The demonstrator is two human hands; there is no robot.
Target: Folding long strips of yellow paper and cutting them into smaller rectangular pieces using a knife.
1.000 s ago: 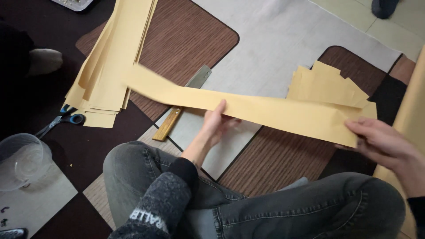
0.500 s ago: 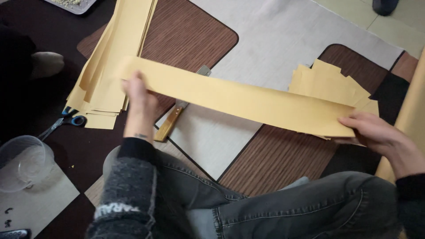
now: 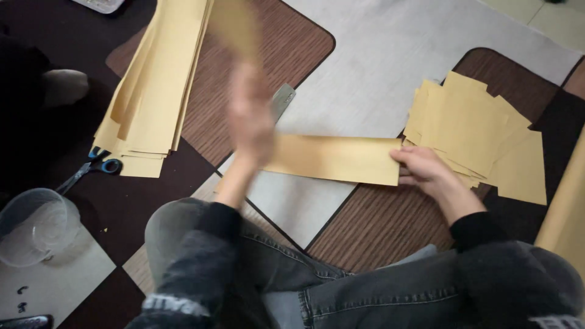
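A long yellow paper strip [image 3: 341, 159] lies across the floor in front of my knees. My right hand [image 3: 426, 172] holds its right end down, fingers on the edge. My left hand [image 3: 250, 122] is blurred with motion above the strip's left part, and the strip's left end [image 3: 234, 27] rises, also blurred, above it. That hand seems closed on the paper. A metal ruler [image 3: 282, 100] lies partly hidden under the left hand.
A stack of long yellow strips [image 3: 152, 91] lies at the upper left, with blue-handled scissors [image 3: 91, 170] at its lower end. A pile of short yellow pieces [image 3: 481, 128] sits at the right. A clear plastic cup [image 3: 33, 226] stands at lower left. Yellow paper [image 3: 567, 213] runs along the right edge.
My left hand has swung the strip's left end up and toward the right. The flat part of the strip now looks much shorter. My right hand stays on the right end.
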